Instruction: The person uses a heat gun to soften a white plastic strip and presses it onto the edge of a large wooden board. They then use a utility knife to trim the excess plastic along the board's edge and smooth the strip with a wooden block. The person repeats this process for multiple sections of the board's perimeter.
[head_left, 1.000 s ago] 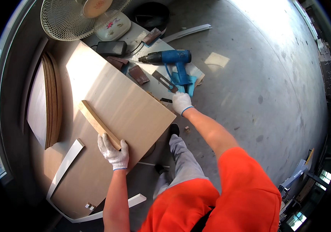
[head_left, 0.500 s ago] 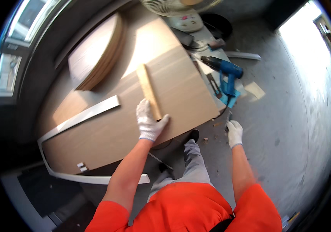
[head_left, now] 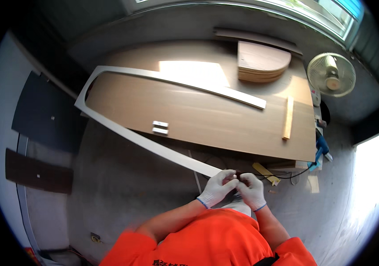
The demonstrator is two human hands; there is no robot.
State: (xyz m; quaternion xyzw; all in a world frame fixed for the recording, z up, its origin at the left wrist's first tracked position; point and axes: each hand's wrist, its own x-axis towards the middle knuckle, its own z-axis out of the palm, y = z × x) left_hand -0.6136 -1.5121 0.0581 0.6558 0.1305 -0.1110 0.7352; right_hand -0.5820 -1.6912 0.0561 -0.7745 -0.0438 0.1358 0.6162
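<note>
Both gloved hands meet in front of the person's chest, just below the near edge of the large wooden panel (head_left: 207,111). The left hand (head_left: 216,188) and the right hand (head_left: 251,190) are pressed close, fingertips touching over something small and dark between them; what that item is cannot be told, nor whether either hand truly pinches it.

The nearest thing to them is the long curved white trim strip (head_left: 154,144). Its free end lies just beside the left hand's knuckles, and from there its long axis runs up and to the left, away from the person, then bends round the panel's left corner and sweeps back across the panel top toward the right. The left hand is the nearer of the two to that end; the right hand sits slightly farther along, toward the panel's right side.

On the panel, two small white blocks (head_left: 160,127) lie near its front edge, a short wooden batten (head_left: 288,118) stands near its right end, and a stack of half-round wooden boards (head_left: 260,62) rests at its far side. Beyond the panel's right end stands a floor fan (head_left: 331,74); below that corner, a blue power tool (head_left: 321,146) lies on the concrete floor (head_left: 123,195).
</note>
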